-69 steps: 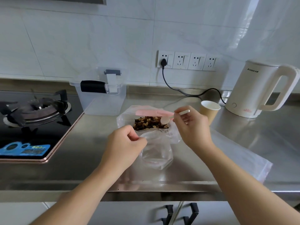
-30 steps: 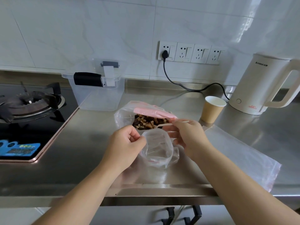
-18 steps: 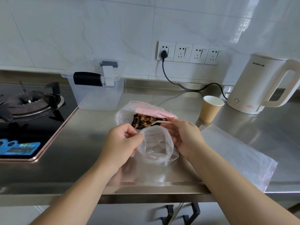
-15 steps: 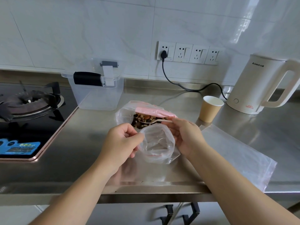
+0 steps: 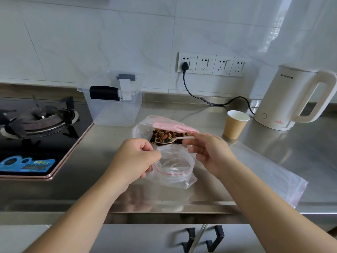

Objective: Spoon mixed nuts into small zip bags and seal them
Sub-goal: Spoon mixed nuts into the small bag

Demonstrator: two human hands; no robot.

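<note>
Nuts on a spoon above an open zip bag

Nuts (image 5: pixel 168 135) fill a big bag (image 5: pixel 144 127) just beyond both hands. A cup (image 5: pixel 235 125) and kettle (image 5: pixel 290 101) stand past the right hand (image 5: pixel 211 154); a clear tub (image 5: pixel 113 106) and stove (image 5: pixel 36 125) lie beyond the left hand (image 5: pixel 135 159). Right fingers pinch the spoon (image 5: pixel 173 139), handle level, bowl pointing left over the nuts. Left fingers pinch the small bag (image 5: pixel 173 165) rim, mouth upward, between the hands.

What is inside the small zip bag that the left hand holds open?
The small zip bag looks empty: no nuts show through it. The left hand covers its near-left edge.
</note>
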